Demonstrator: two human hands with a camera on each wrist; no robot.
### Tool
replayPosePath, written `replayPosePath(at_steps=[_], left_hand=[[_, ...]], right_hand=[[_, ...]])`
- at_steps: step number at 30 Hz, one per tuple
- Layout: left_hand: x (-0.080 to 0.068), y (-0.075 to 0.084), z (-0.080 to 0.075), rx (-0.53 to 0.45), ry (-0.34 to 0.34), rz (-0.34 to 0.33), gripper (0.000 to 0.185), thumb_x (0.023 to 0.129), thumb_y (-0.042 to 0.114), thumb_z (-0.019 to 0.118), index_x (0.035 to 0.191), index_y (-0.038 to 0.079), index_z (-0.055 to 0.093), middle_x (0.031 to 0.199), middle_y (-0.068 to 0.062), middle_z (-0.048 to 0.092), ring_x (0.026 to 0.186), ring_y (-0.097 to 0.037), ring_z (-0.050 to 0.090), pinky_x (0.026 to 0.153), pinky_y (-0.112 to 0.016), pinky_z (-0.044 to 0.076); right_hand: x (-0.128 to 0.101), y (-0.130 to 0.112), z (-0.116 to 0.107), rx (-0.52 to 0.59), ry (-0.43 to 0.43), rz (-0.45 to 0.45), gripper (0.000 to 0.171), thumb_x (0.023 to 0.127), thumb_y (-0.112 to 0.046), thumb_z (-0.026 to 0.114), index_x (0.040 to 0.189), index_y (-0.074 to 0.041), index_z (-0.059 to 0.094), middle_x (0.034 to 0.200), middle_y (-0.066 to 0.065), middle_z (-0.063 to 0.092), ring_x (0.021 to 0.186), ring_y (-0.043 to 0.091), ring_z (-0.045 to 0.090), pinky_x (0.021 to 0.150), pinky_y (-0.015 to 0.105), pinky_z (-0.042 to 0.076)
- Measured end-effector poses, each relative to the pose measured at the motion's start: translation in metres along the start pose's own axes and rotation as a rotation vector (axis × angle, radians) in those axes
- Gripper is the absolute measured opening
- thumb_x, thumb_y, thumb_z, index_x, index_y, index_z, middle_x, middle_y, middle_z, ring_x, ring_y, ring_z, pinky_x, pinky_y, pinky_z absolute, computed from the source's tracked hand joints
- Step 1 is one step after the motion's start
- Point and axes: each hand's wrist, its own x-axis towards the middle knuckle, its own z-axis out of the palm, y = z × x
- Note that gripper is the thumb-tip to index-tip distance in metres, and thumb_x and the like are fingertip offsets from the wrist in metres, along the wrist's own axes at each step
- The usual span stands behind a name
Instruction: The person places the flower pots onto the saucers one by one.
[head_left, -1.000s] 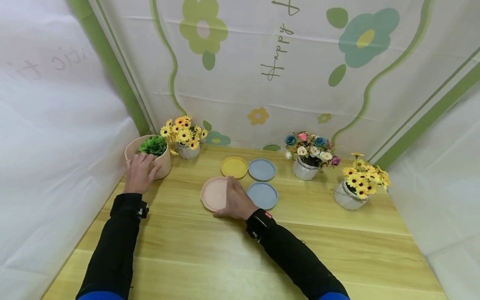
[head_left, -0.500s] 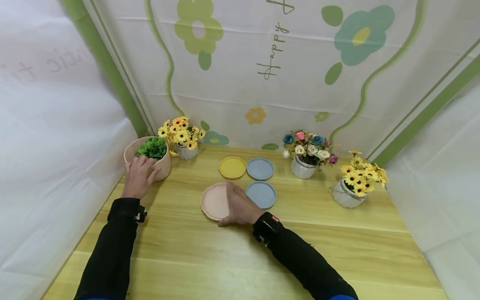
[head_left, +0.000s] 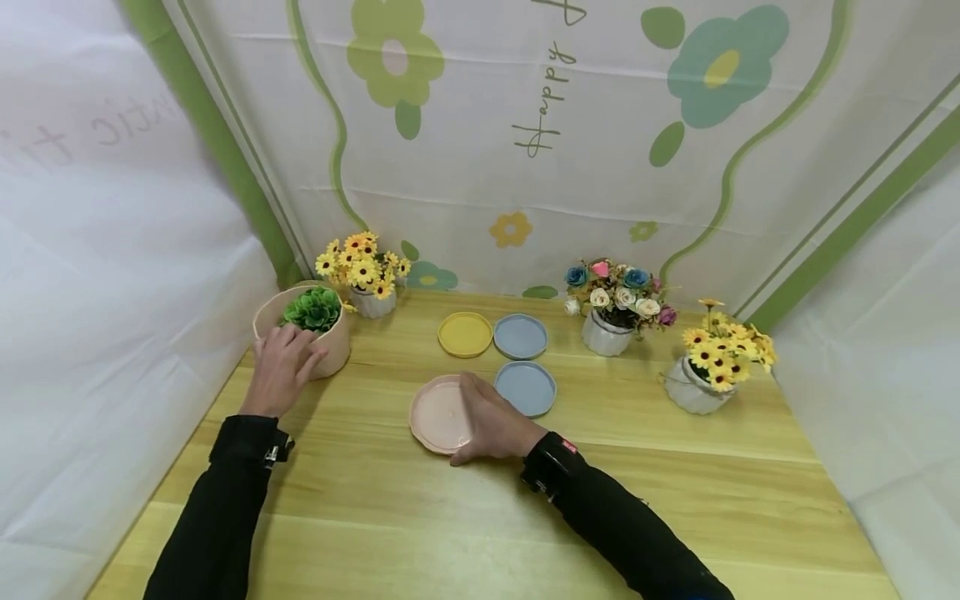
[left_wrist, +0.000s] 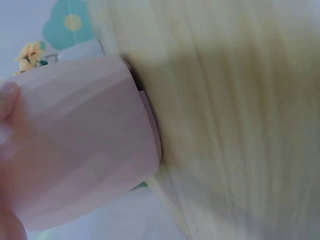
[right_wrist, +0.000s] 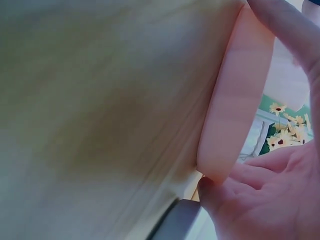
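In the head view my left hand (head_left: pixel 281 367) grips the near rim of a pale pink flowerpot (head_left: pixel 336 350) with a leafy green plant (head_left: pixel 313 309) in it. The left wrist view shows the flowerpot's side (left_wrist: pixel 85 135) large, fingertips against its wall. My right hand (head_left: pixel 495 421) holds a round pink plant saucer (head_left: pixel 438 414) by its right edge, thumb at the near side and fingers at the far side. From the right wrist, the saucer's rim (right_wrist: pixel 237 100) shows between thumb and fingers, low over the wooden table. The palm hides part of the saucer.
Behind the right hand lie a yellow saucer (head_left: pixel 465 335) and two blue saucers, one far (head_left: pixel 521 337) and one near (head_left: pixel 527 390). Potted yellow daisies stand at back left (head_left: pixel 372 300) and right (head_left: pixel 697 386), potted roses (head_left: pixel 607 333) between. Fabric walls (head_left: pixel 450 167) enclose the wooden table (head_left: pixel 390 525).
The right hand has drawn the pink saucer toward me and slightly right. The left hand has shifted the flowerpot a little toward me and to the right, keeping its grip on the rim.
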Motion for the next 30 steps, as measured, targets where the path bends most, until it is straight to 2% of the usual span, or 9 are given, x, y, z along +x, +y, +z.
replayPosePath(at_steps=[6, 13, 22, 24, 27, 30], left_hand=[[-0.008, 0.014, 0.000, -0.019, -0.006, 0.020, 0.023, 0.089, 0.000, 0.079, 0.110, 0.001, 0.068, 0.094, -0.013, 0.051, 0.090, -0.032, 0.041, 0.083, -0.049, 0.022], [-0.014, 0.031, 0.002, -0.025, -0.007, 0.080, 0.026, 0.085, -0.002, 0.081, 0.107, 0.003, 0.069, 0.094, -0.011, 0.053, 0.090, -0.029, 0.041, 0.083, -0.048, 0.022], [-0.017, 0.058, 0.004, -0.072, -0.019, 0.134, 0.026, 0.082, -0.001, 0.083, 0.103, 0.004, 0.070, 0.093, -0.011, 0.053, 0.088, -0.027, 0.041, 0.083, -0.040, 0.016], [-0.018, 0.064, 0.005, -0.088, -0.015, 0.154, 0.022, 0.084, 0.002, 0.082, 0.103, 0.005, 0.070, 0.093, -0.010, 0.053, 0.088, -0.026, 0.041, 0.083, -0.039, 0.016], [-0.018, 0.075, 0.006, -0.114, 0.000, 0.196, 0.013, 0.095, 0.015, 0.074, 0.102, 0.006, 0.070, 0.092, -0.010, 0.052, 0.088, -0.026, 0.042, 0.084, -0.039, 0.017], [-0.017, 0.087, 0.009, -0.141, 0.011, 0.244, 0.025, 0.104, 0.030, 0.061, 0.101, 0.007, 0.069, 0.093, -0.009, 0.053, 0.088, -0.025, 0.043, 0.082, -0.040, 0.020]], right_hand=[[-0.009, 0.008, -0.003, 0.037, 0.003, -0.050, 0.134, 0.064, -0.042, 0.103, 0.164, -0.002, 0.022, 0.165, 0.019, 0.036, 0.154, 0.033, 0.037, 0.127, 0.051, 0.040], [-0.020, 0.011, -0.004, 0.018, -0.047, 0.026, 0.145, 0.069, -0.048, 0.099, 0.168, 0.005, 0.006, 0.174, 0.026, 0.017, 0.162, 0.038, 0.022, 0.132, 0.052, 0.031], [-0.027, 0.015, -0.006, 0.019, -0.049, 0.026, 0.146, 0.068, -0.049, 0.099, 0.167, 0.006, 0.007, 0.175, 0.024, 0.016, 0.163, 0.036, 0.022, 0.133, 0.050, 0.029], [-0.029, 0.015, -0.006, 0.013, -0.048, 0.028, 0.147, 0.068, -0.050, 0.099, 0.167, 0.006, 0.007, 0.175, 0.024, 0.016, 0.163, 0.035, 0.022, 0.134, 0.050, 0.028], [-0.033, 0.016, -0.008, 0.011, -0.051, 0.039, 0.147, 0.068, -0.051, 0.099, 0.167, 0.005, 0.007, 0.176, 0.024, 0.014, 0.164, 0.035, 0.020, 0.134, 0.049, 0.026], [-0.038, 0.018, -0.010, 0.023, -0.050, 0.052, 0.147, 0.068, -0.049, 0.099, 0.168, 0.004, 0.006, 0.176, 0.023, 0.013, 0.164, 0.034, 0.019, 0.135, 0.049, 0.025]])
